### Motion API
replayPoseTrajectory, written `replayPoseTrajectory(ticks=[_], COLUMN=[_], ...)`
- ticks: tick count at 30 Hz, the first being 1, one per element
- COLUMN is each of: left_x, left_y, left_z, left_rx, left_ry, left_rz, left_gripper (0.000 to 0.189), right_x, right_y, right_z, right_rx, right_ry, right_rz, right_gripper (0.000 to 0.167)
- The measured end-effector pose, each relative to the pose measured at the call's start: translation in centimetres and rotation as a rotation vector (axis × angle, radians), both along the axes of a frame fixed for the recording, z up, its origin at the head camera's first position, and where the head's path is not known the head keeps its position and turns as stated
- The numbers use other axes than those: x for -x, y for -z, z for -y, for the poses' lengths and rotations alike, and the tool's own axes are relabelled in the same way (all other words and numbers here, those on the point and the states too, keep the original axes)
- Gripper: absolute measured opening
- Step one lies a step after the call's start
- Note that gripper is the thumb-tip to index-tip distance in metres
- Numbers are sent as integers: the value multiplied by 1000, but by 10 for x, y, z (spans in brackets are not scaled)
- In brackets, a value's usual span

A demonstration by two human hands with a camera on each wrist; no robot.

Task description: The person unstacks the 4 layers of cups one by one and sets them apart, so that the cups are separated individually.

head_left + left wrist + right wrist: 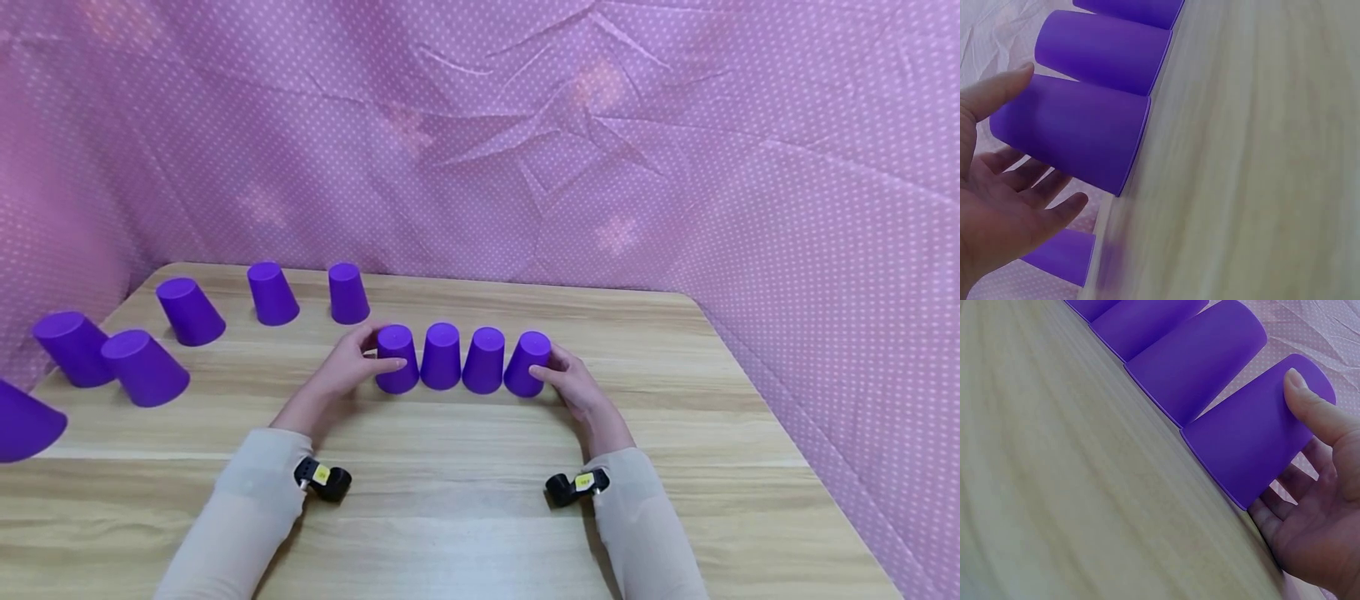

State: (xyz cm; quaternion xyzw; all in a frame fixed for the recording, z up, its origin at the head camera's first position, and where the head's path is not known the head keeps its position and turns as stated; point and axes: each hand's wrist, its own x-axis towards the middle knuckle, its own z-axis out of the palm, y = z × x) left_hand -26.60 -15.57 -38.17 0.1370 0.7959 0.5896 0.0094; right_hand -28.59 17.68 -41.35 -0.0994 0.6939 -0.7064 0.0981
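Several purple plastic cups stand upside down in a short row in front of me. At the row's left end my left hand [349, 363] grips a cup [396, 358], thumb across its near side and fingers behind it. My right hand [576, 385] holds the cup [525, 364] at the right end in the same way. Between them stand two more cups, the left one [441, 357] and the right one [483, 360]. In the left wrist view the thumb lies on the held cup [1075, 131]; the right wrist view shows the other held cup [1247, 434] with its rim on the wood.
More upside-down purple cups, such as one [348, 294] behind the row and another [146, 368] to the left, are spread over the back and left of the wooden table [465, 500]. A pink dotted cloth [480, 150] hangs around the table.
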Motion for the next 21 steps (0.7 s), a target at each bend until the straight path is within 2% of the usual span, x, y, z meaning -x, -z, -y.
replayPoseTrajectory(ticks=[2, 6, 9, 21], left_x=[-5, -3, 3, 0], left_y=[-6, -3, 8, 6], left_z=[-4, -6, -3, -3], left_rx=[-7, -18, -18, 14], left_ry=[-2, -15, -20, -50], left_rz=[6, 10, 1, -10], left_gripper=[56, 54, 55, 55], right_x=[0, 1, 1, 1], right_y=[1, 1, 1, 0], right_z=[0, -1, -1, 0], right_rx=[0, 1, 0, 11], right_ry=[1, -1, -1, 3], right_rz=[0, 0, 1, -2], right_gripper=[52, 52, 51, 50])
